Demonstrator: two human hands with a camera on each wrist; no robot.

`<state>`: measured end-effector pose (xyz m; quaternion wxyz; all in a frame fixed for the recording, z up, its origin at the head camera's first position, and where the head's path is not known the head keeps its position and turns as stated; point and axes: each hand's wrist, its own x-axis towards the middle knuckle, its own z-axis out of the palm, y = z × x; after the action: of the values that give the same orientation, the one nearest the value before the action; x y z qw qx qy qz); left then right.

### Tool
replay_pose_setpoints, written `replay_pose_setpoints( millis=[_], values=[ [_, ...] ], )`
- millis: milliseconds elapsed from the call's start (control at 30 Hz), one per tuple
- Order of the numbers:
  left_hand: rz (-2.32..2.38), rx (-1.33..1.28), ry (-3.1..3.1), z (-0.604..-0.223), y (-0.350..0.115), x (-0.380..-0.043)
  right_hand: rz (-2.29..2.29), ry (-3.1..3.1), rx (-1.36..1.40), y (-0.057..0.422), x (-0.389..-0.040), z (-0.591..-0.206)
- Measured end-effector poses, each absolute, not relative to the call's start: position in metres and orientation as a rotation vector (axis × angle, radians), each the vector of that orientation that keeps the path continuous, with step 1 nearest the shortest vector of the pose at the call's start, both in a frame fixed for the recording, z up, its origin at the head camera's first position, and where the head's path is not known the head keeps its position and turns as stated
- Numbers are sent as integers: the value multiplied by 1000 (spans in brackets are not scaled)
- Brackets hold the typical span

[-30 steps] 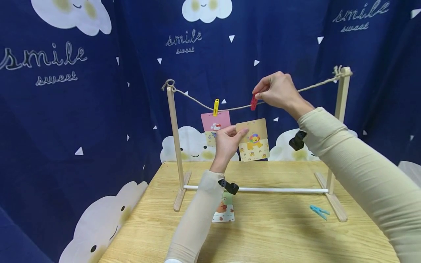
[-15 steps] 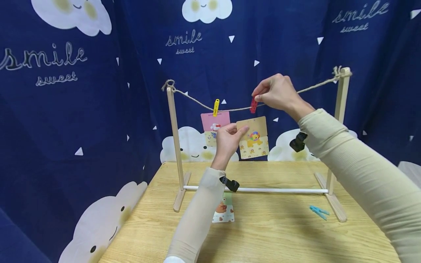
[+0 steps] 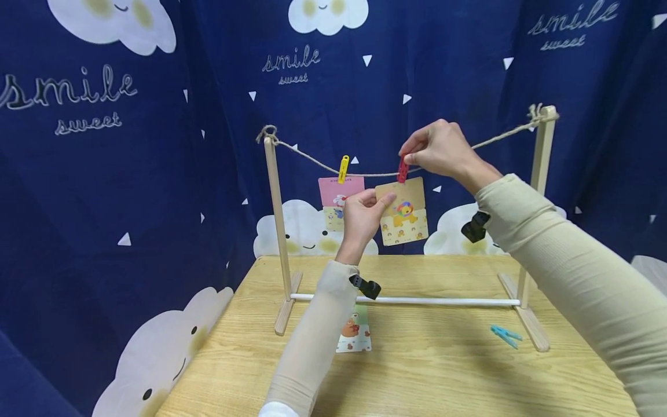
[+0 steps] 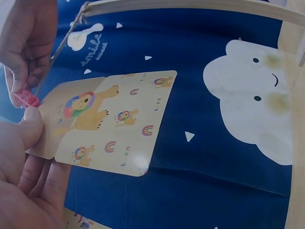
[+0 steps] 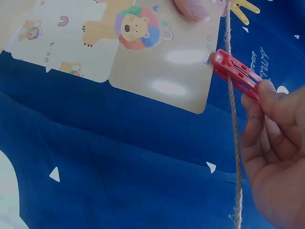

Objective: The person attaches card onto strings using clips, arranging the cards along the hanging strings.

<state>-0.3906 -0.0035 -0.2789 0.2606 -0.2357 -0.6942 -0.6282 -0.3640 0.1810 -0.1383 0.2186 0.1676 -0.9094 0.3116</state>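
My left hand (image 3: 361, 220) pinches a tan lion card (image 3: 403, 212) by its left side, thumb on the front. Just above the card's top edge, my right hand (image 3: 443, 149) pinches a red clothespin (image 3: 403, 169) that sits across the twine (image 3: 372, 175). In the right wrist view the tip of the red clothespin (image 5: 236, 71) meets the card's edge; whether it grips the card I cannot tell. A pink rabbit card (image 3: 333, 190) hangs from the twine by a yellow clothespin (image 3: 343, 169), partly hidden behind my left hand.
The twine runs between two wooden posts (image 3: 541, 156) joined low down by a white rod (image 3: 443, 302). On the wooden table (image 3: 417, 376) lie a blue clothespin (image 3: 505, 336) and a green-and-white card (image 3: 355, 339), partly behind my left forearm. A blue curtain (image 3: 208, 87) hangs behind.
My left hand has raised the lion card toward the twine. The right hand has lowered the red clothespin slightly, so its tip and the card's top edge are now together.
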Motion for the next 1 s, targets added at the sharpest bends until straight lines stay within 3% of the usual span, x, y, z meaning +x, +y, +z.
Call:
replay_pose_setpoints(
  millis=[1000],
  values=[
    [-1662,-671,-1880,-270,-3,-387,879,-2652,499,185,-361,-137]
  ],
)
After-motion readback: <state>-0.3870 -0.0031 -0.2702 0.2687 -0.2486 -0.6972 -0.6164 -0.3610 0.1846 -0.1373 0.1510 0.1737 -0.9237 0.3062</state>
